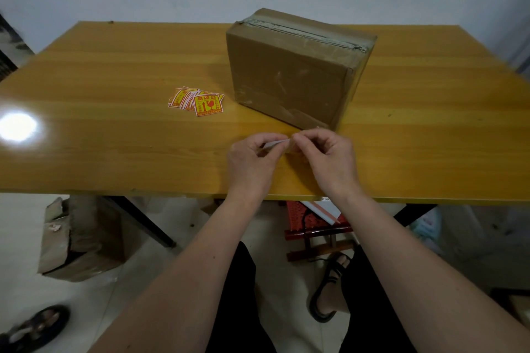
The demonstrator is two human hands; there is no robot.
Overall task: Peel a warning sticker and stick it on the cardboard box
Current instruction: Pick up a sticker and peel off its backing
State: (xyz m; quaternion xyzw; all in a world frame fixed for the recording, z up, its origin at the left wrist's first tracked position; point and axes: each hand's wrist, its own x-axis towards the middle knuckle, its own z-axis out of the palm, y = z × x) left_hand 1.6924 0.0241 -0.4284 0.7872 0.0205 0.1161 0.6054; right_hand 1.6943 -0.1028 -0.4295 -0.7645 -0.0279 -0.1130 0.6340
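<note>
So the table [114, 71] takes up most of my view, shiny yellow wood with a lamp glare on its left side, and I'm working near its front edge because that keeps my hands close and right under the camera. The box [289, 74] sits a bit right of centre and turned at an angle, taped seam on top, a big plain side facing me. I'd guess that face is where the label ends up, since it's flat, bare and just past my hands. Left of the box, well apart from it, is the pile [195, 102] of spare red and yellow fragile labels, loosely fanned so one is easy to grab. Then my hands: left hand [252, 160] and right hand [327, 157] are up together just in front of the box's near corner, fingers curled, both pinching the one sticker [275, 145] between them. I only see its white back edge-on, so I reckon I'm picking at a corner to split it from the backing. Can't tell if any has lifted yet, my fingers hide that bit.
</note>
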